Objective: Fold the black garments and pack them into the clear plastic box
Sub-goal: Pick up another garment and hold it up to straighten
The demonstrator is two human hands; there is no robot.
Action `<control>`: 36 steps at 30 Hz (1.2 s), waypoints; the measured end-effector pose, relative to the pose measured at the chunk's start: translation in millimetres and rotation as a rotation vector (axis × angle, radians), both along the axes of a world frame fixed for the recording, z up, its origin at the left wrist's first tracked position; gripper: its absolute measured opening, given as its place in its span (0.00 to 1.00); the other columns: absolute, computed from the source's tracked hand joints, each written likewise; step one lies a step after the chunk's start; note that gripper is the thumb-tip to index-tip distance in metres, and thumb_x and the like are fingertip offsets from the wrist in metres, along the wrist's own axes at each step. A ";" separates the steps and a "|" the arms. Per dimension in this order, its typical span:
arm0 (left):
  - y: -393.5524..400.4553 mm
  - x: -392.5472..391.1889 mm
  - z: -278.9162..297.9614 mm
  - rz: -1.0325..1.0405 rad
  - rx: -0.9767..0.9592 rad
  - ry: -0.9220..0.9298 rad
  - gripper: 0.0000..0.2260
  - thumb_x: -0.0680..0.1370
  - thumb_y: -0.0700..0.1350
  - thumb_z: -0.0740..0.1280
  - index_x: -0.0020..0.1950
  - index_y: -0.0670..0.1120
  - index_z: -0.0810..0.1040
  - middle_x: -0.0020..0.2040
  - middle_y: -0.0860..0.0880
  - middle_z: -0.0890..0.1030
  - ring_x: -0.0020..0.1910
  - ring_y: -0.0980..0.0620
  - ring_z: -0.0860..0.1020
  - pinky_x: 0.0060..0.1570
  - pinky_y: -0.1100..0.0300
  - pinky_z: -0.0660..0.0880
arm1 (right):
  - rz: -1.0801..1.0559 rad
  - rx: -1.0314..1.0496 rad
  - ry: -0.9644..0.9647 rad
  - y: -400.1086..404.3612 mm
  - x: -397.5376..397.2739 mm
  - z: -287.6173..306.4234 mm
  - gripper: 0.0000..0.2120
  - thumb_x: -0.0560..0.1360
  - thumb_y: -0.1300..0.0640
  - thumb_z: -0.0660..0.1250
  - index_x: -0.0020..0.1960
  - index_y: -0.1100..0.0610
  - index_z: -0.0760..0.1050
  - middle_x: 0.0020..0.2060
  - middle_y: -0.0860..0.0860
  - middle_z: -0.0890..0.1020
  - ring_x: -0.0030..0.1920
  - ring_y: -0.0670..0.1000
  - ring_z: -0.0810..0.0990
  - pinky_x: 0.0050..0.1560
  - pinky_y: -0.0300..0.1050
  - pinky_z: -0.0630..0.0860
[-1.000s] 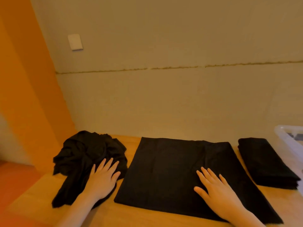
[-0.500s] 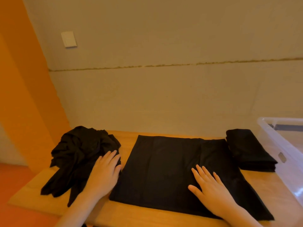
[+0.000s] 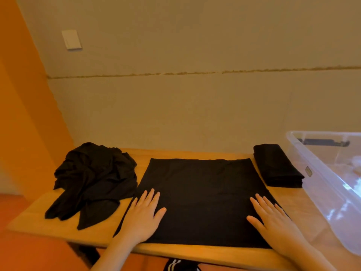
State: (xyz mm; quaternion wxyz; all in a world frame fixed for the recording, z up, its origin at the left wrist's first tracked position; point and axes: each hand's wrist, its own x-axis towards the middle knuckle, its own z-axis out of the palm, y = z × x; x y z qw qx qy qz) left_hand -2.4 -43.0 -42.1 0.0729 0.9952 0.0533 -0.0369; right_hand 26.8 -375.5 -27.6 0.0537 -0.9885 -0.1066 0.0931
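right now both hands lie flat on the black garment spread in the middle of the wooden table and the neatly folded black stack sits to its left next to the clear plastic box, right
One slip: the folded black stack sits to the right of the spread black garment, beside the clear plastic box; the left holds a crumpled black pile. The head view shows this. Left hand and right hand do lie flat on it.

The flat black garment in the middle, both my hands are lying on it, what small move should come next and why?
Probably fold one side over. The flat black garment lies spread and smooth, the left hand and right hand flat at its near corners, yet it is far wider than the folded stack beside the clear plastic box.
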 end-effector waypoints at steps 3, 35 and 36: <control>-5.2 -14.9 1.4 0.011 -0.032 0.055 0.38 0.71 0.69 0.37 0.77 0.51 0.45 0.78 0.53 0.43 0.76 0.53 0.42 0.73 0.55 0.42 | 0.004 -0.019 0.046 -0.8 -9.8 1.8 0.63 0.43 0.23 0.16 0.74 0.51 0.35 0.67 0.44 0.33 0.75 0.47 0.39 0.73 0.43 0.40; -34.5 129.5 15.1 -0.111 -0.016 -0.057 0.26 0.82 0.54 0.50 0.77 0.48 0.49 0.78 0.49 0.46 0.76 0.49 0.42 0.73 0.49 0.43 | 0.260 0.081 -0.065 114.3 138.9 11.4 0.30 0.80 0.43 0.50 0.76 0.53 0.45 0.76 0.49 0.46 0.75 0.48 0.43 0.74 0.49 0.44; -39.1 136.1 11.8 -0.124 -0.034 -0.017 0.26 0.82 0.55 0.49 0.77 0.49 0.48 0.78 0.49 0.46 0.76 0.50 0.43 0.73 0.49 0.42 | 0.283 0.076 -0.033 124.5 141.9 8.6 0.29 0.80 0.43 0.50 0.76 0.52 0.46 0.76 0.48 0.47 0.75 0.48 0.43 0.74 0.49 0.44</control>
